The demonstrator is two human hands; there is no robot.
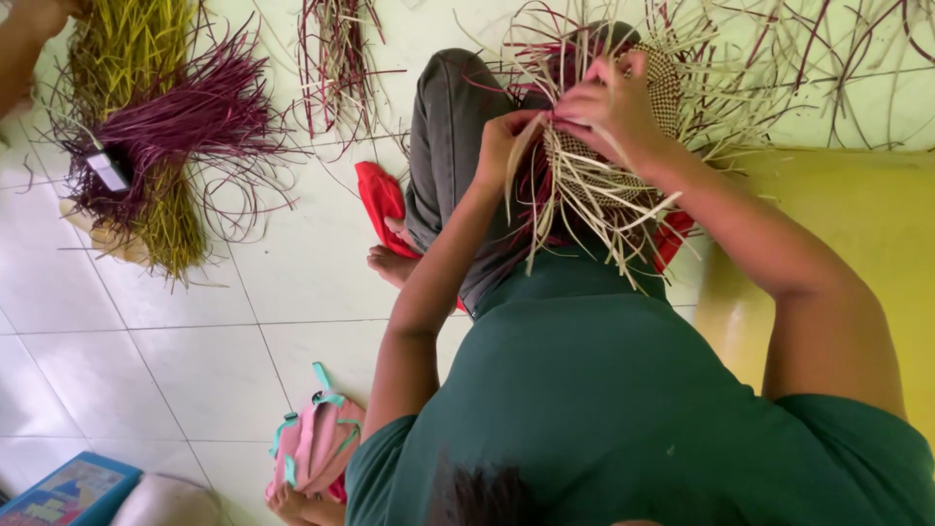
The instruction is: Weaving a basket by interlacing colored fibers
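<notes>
Head view of a seated person holding a partly woven straw piece (623, 170) over the lap; the left hand (502, 136) pinches pale strands at its left edge, and the right hand (612, 102) is closed on strands near its upper middle, so the weave lies between and just below both grips. The woven panel runs lengthwise from the hands down toward the torso, its loose strand ends (584, 244) fanning outward and downward. A bundle of purple and yellow-green straw (156, 136) lies well apart on the tiled floor (175, 341).

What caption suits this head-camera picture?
Both hands, left hand and right hand, pinch strips of a half-woven straw piece.
</notes>
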